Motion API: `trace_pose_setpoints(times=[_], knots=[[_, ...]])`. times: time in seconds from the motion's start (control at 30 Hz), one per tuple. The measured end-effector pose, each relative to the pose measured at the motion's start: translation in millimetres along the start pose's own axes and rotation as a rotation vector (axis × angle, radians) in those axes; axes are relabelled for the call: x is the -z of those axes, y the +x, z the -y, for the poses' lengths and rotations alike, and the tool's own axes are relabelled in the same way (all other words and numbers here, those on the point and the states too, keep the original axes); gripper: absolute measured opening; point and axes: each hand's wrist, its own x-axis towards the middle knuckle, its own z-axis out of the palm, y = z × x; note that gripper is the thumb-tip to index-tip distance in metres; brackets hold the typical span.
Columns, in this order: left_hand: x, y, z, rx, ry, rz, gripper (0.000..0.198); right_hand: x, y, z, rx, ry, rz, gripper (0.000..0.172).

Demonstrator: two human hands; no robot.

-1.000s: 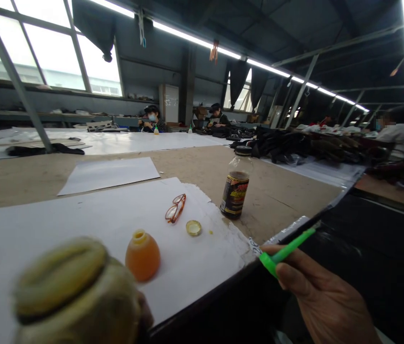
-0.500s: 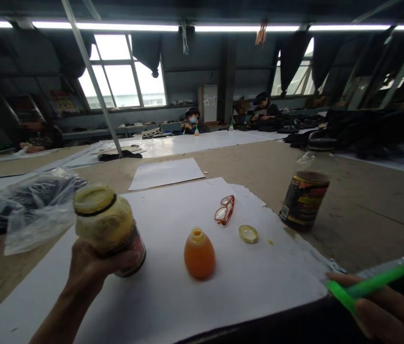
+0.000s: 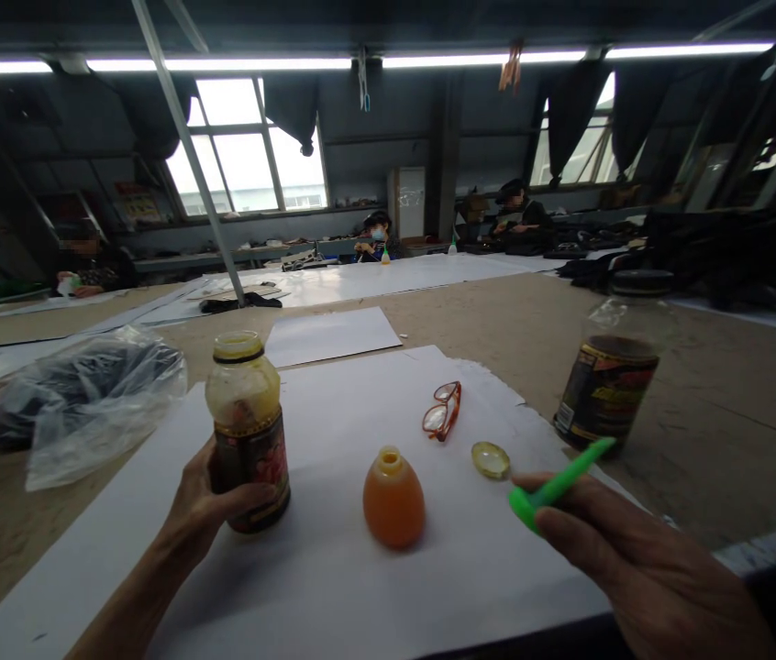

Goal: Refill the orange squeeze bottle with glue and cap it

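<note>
— So, what has the left hand (image 3: 213,500) got?
— A yellow jar (image 3: 249,431). Its top is crusted yellow, the upper half is cloudy yellow, and a dark red-and-black label wraps the lower half. It stands upright on the white sheet (image 3: 360,596), just left of the orange bottle (image 3: 393,498). The grip is wrapped round the labelled part, thumb across the front.

— And the right hand (image 3: 636,568)?
— Its grip is closed on a green nozzle (image 3: 557,484), a bright tapered spout with a flared base. Thumb and fingers pinch the base end, and the tip points up and to the right. It is held above the sheet, to the right of the orange bottle.

— What is the orange bottle like?
— It is small and egg-shaped, open at the neck, and stands between the two hands.

— What lies around it?
— A yellow cap (image 3: 490,459) lies just behind it to the right, and glasses (image 3: 442,411) with reddish frames lie further behind. A dark-labelled bottle (image 3: 612,367) with a black lid stands well to its right on the bare surface (image 3: 512,321). A plastic bag (image 3: 85,390), clear with dark contents, lies well to its left.
</note>
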Motion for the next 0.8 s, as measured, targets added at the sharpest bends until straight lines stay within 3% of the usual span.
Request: trace_pose_setpoints(times=[0.1, 0.37, 0.53, 0.8], knots=[[0.9, -0.2, 0.9, -0.008, 0.011, 0.014, 0.069, -23.2, 18.0, 16.2, 0.072, -0.039, 0.196, 0.016], [-5.3, -3.9, -2.4, -0.012, 0.035, 0.022, 0.064, -70.6, 45.9, 14.0, 0.280, 0.036, 0.358, 0.010], [-8.1, -10.1, -7.1, 0.004, 0.048, 0.006, 0.060, -79.6, 53.6, 13.3, 0.381, -0.009, 0.504, 0.009], [-8.9, -12.0, -3.9, 0.033, -0.021, -0.005, 0.064, -84.9, 57.7, 14.3, 0.459, 0.024, 0.582, 0.011]])
